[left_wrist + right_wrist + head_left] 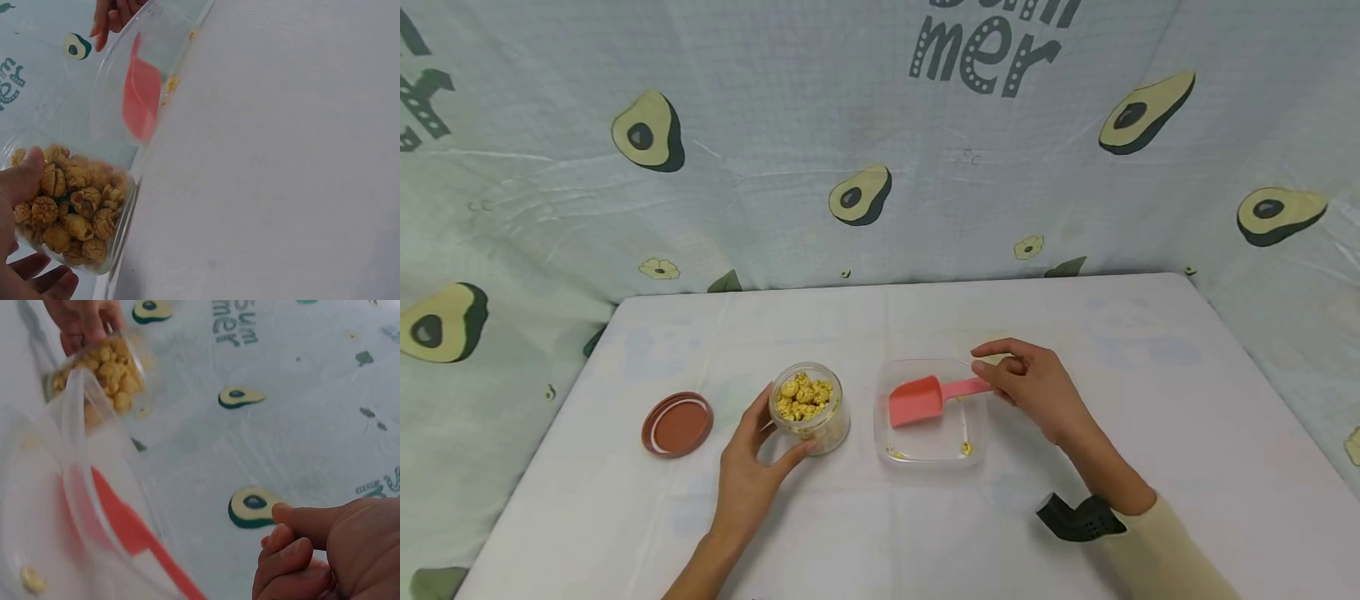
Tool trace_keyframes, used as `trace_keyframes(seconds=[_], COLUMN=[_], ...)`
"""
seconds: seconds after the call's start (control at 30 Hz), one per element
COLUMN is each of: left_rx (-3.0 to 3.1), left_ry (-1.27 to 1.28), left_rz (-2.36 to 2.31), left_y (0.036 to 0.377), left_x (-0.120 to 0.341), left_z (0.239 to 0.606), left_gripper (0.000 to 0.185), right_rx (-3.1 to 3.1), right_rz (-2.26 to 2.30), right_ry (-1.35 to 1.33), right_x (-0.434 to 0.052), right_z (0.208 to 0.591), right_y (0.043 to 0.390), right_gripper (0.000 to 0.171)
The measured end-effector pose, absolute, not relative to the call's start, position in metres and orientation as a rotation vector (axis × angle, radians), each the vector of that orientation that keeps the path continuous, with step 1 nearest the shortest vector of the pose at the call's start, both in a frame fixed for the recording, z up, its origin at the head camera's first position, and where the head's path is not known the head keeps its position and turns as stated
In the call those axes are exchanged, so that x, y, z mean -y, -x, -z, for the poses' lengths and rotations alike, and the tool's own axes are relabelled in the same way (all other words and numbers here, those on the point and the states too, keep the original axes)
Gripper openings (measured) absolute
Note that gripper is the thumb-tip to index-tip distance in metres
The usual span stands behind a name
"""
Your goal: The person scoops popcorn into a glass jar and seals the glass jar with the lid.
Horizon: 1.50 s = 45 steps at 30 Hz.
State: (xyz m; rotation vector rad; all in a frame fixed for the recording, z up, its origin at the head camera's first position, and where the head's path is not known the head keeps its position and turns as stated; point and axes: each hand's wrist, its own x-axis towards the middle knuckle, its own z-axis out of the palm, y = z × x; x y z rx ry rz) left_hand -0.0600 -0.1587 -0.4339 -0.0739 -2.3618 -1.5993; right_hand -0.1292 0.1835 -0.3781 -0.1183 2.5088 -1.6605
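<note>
Your left hand cups the clear, lidless jar of yellow popcorn at table centre, while at its three o'clock your right hand pinches the pink scoop resting in a clear square container.

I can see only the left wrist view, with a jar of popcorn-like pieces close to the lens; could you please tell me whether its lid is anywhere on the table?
Observer: Yes, the round reddish-brown lid lies flat on the white table, apart from the clear round jar, on its left.
Operator: Thank you. Which hand holds the jar?
Observer: The left hand wraps around its side.
Operator: And the pink thing beyond it?
Observer: It is a pink plastic scoop lying in a clear square container; the right hand is at its handle end, though I cannot confirm a grip.
</note>
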Motion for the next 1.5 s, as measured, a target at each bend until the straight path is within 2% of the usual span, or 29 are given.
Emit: trace_keyframes(seconds=[0.17,0.33,0.53,0.67,0.8,1.0,1.23,1.5], left_rx=[2.311,2.306,2.31,2.284,2.332,2.51,2.592,2.599], left_ry=[0.102,0.051,-0.155,-0.255,-0.35,-0.451,-0.482,-0.473], left_rz=[1.58,1.473,1.349,1.299,1.265,1.258,1.232,1.224], left_y=[0.054,0.046,0.039,0.039,0.04,0.045,0.052,0.056], left_x=[0.168,0.186,0.216,0.235,0.25,0.262,0.267,0.271], left_z=[0.428,0.42,0.412,0.412,0.414,0.421,0.429,0.435], left_gripper=[0.086,0.087,0.084,0.082,0.083,0.098,0.107,0.105], right_rx=[-2.417,-2.322,-2.246,-2.287,-2.339,-2.339,-2.385,-2.441], right_rz=[1.785,1.856,1.906,1.909,1.954,2.02,2.073,2.209], right_ry=[0.288,0.457,0.592,0.558,0.492,0.378,0.307,0.227], right_x=[-0.148,-0.105,-0.06,-0.039,-0.021,0.005,0.025,0.033], right_z=[0.363,0.363,0.377,0.385,0.391,0.4,0.419,0.435], right_y=[0.116,0.1,0.085,0.079,0.074,0.066,0.062,0.061], right_gripper=[0.029,0.036,0.061,0.078,0.083,0.088,0.103,0.094])
